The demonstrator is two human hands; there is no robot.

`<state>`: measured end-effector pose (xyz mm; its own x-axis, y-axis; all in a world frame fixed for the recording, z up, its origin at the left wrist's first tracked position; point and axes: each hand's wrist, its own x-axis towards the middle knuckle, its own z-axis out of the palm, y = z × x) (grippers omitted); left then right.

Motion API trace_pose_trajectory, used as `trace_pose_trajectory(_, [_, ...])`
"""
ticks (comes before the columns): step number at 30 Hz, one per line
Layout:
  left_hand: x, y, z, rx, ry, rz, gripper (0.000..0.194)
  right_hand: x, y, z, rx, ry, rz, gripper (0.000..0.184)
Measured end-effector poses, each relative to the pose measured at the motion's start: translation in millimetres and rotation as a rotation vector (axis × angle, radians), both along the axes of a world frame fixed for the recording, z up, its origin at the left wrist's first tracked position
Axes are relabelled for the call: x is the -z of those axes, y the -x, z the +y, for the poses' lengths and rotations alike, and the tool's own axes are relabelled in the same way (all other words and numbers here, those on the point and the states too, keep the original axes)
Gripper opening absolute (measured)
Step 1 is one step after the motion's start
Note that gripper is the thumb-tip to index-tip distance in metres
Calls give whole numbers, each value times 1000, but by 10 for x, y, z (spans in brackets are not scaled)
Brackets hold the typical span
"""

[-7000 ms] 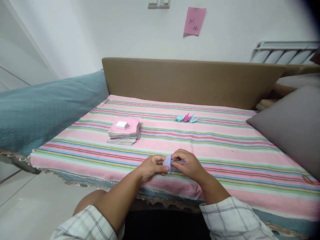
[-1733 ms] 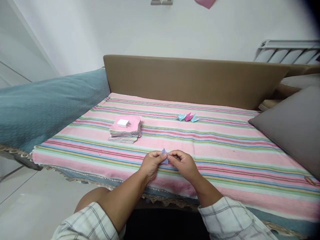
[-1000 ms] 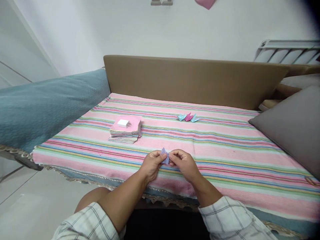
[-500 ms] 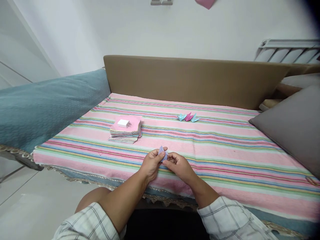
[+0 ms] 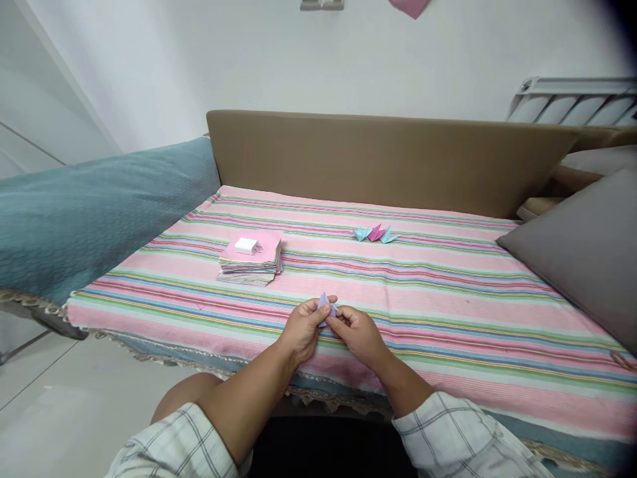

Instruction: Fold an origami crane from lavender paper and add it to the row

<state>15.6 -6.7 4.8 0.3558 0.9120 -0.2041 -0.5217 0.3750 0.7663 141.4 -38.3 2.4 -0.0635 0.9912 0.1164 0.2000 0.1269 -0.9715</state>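
Note:
A small piece of lilac origami paper [image 5: 323, 300], folded to a pointed shape, is held between my two hands over the front of the striped cloth. My left hand [image 5: 301, 326] pinches it from the left, thumb on top and fingers behind. From the right, my right hand [image 5: 359, 333] grips its lower right edge between thumb and fingertips. Both hands cover part of the paper, so its full shape is hidden. Farther back on the cloth lie several folded paper cranes in a row, light blue ones [image 5: 361, 234] and a magenta one [image 5: 377, 233].
A stack of square paper sheets [image 5: 250, 265] with a white plug adapter [image 5: 246, 246] on top stands left of centre. The striped cloth [image 5: 428, 305] covers the seat. A grey cushion [image 5: 582, 252] leans at right, a brown backrest [image 5: 378, 162] behind, a blue-covered armrest [image 5: 109, 192] at left.
Seven seconds ago the lilac paper looked larger and flatter; now it is narrower with several points. Lately both hands shifted slightly left, with the right hand's grip moving to the paper's lower edge.

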Motion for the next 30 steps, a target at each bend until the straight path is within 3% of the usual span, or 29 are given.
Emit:
trace_pose_trajectory(7, [-7, 12, -5, 13, 16, 2, 43, 62, -2, -4, 24, -16, 7, 32])
trace_pose_trajectory(13, [-8, 4, -9, 1, 3, 23, 40, 94, -7, 14, -33, 77, 124, 32])
trace_pose_trajectory(18, [-4, 3, 10, -45, 8, 22, 32, 77, 4, 18, -63, 60, 208, 28])
trace_pose_trajectory(30, [-28, -17, -19, -24, 23, -12, 31, 78, -37, 23, 14, 120, 206, 36])
